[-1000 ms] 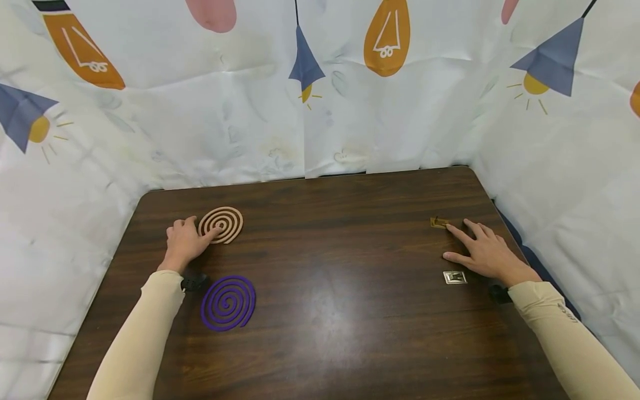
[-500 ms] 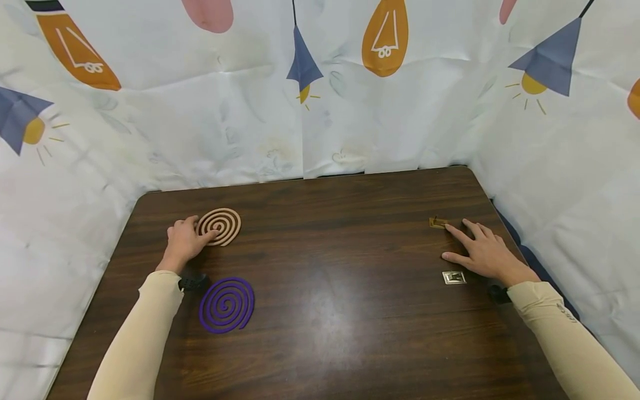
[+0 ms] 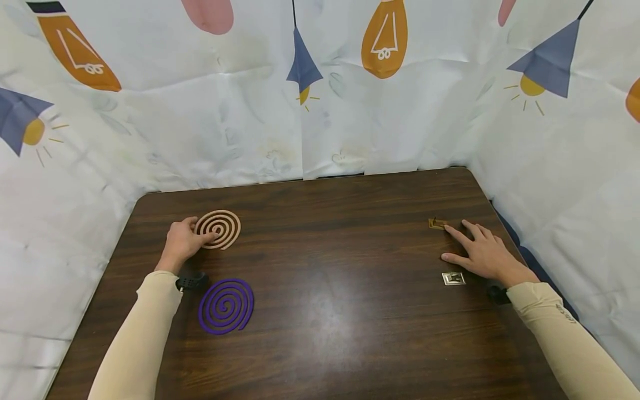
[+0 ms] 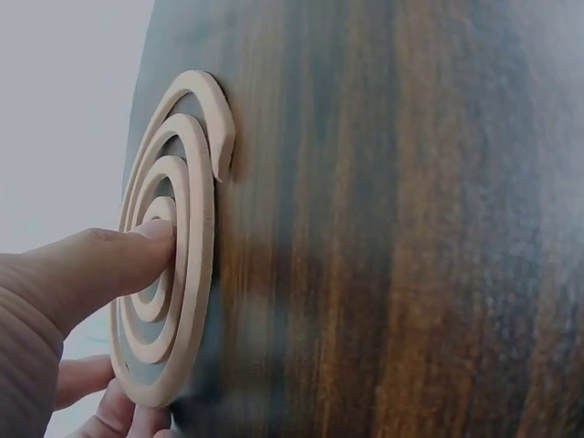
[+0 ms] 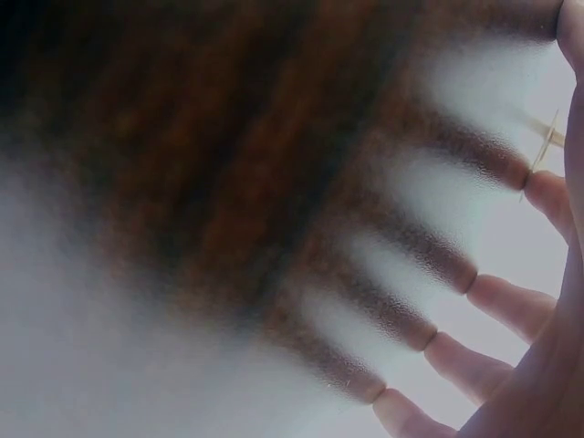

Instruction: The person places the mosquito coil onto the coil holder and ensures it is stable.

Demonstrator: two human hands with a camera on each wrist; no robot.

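Note:
At the far left of the table, in the head view, my left hand (image 3: 186, 241) pinches a tan mosquito coil (image 3: 231, 228). The left wrist view shows the thumb (image 4: 105, 265) lying on top near the coil's centre, with other fingers curled at its outer edge, partly hidden. A purple mosquito coil (image 3: 226, 306) lies flat nearer to me. On the right, my right hand (image 3: 486, 253) rests on the table with its fingers spread. Its index fingertip touches or nearly touches a small gold-coloured metal coil stand (image 3: 436, 223). A silvery metal coil stand (image 3: 453, 279) lies just below the thumb.
The dark wood table (image 3: 320, 250) reaches back to a white printed curtain (image 3: 250, 122), which also hangs along both sides. Something dark blue shows beyond the right edge. Dark bands sit on both wrists.
The tan coil has turned slightly in my left hand, its outer end shifting a little toward me. My right hand and the purple coil stay in place; the head view drifts slightly.

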